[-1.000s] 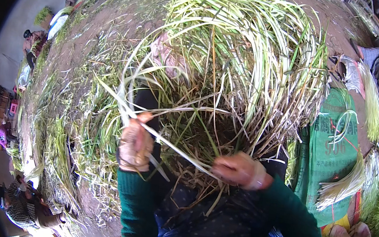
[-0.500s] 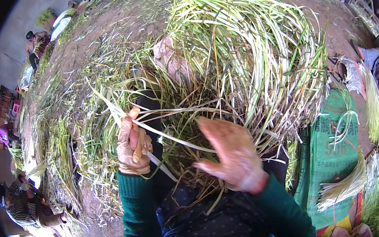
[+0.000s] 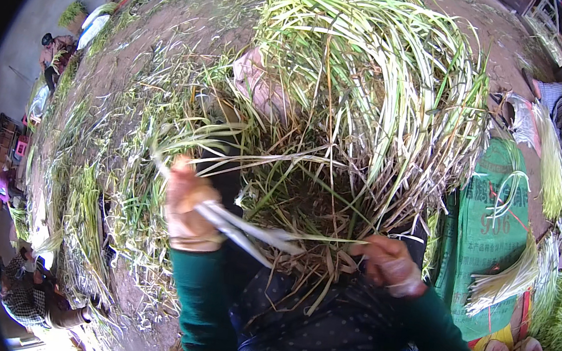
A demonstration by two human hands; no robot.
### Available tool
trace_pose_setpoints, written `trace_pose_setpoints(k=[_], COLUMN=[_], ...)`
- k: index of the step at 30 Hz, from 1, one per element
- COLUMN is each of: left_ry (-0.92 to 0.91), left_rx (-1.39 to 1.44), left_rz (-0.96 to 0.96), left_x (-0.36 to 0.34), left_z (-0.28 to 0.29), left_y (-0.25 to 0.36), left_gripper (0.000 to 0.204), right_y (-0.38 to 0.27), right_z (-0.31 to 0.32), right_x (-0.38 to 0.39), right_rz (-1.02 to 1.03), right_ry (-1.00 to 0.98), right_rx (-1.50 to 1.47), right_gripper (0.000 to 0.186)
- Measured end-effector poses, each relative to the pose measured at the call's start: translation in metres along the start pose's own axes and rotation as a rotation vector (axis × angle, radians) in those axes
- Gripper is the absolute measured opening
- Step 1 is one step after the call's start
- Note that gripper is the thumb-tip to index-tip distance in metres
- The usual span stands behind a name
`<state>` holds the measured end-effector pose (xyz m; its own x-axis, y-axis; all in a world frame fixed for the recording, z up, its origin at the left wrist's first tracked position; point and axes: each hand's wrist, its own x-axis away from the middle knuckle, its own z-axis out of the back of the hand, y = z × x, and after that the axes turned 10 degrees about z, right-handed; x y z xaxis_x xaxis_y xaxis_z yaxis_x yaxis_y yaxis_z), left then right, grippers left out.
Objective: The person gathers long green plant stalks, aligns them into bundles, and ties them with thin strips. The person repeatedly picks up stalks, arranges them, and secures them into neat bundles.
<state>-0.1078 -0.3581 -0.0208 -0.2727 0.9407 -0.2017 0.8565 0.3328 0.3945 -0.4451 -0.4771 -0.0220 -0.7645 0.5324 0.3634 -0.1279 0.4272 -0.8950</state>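
Note:
My left hand (image 3: 192,200), blurred by motion, is closed round a small bunch of long, thin leafy stalks that look like chives. Their white stems (image 3: 239,226) stick out toward the right, and pale leaf ends show on the other side of the fist. At the right, my right hand (image 3: 393,265) pinches the tip of a thin yellow-green leaf (image 3: 326,238), drawn out straight between both hands. Beyond the hands lies a big heap of uncut green-and-white stalks (image 3: 383,83). Dry, brownish leaf scraps (image 3: 315,267) cover the dark dotted apron (image 3: 318,327) over my lap.
Loose leaves (image 3: 118,127) litter the earth floor at left. A pinkish cloth (image 3: 260,89) lies against the heap. At right are a green printed sack (image 3: 491,236) with a pale bundle (image 3: 506,280) on it and more bundles (image 3: 554,167). Other people (image 3: 34,296) sit around the edges.
My right hand has gone from spread fingers to a pinch on a leaf and moved right and down. My left hand has turned over and moved slightly left, its stems swinging right.

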Motion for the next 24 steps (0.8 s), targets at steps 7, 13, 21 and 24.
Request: trace_pose_setpoints(k=[7,13,21,24], left_ry=[0.142,0.193,0.434,0.455], left_rx=[-0.252,-0.103,-0.205,-0.28], left_rz=[-0.411,-0.246,-0.241,-0.238], left_x=[0.021,0.053,0.058,0.06], left_z=[-0.067,-0.002,-0.021,-0.03], left_y=[0.079,0.029,-0.001,-0.004], left_gripper=[0.059,0.053,0.044,0.043], right_y=[0.017,-0.011,0.016,-0.033], right_z=[0.037,-0.011,0.0,-0.016], right_x=[-0.01,-0.116,-0.194,-0.158], right_rz=[0.695,0.848,0.529,0.644], right_ry=[0.068,-0.015,-0.164,0.139], right_rx=[1.051,1.604,1.648,1.058], right_gripper=[0.032,0.021,0.012,0.013])
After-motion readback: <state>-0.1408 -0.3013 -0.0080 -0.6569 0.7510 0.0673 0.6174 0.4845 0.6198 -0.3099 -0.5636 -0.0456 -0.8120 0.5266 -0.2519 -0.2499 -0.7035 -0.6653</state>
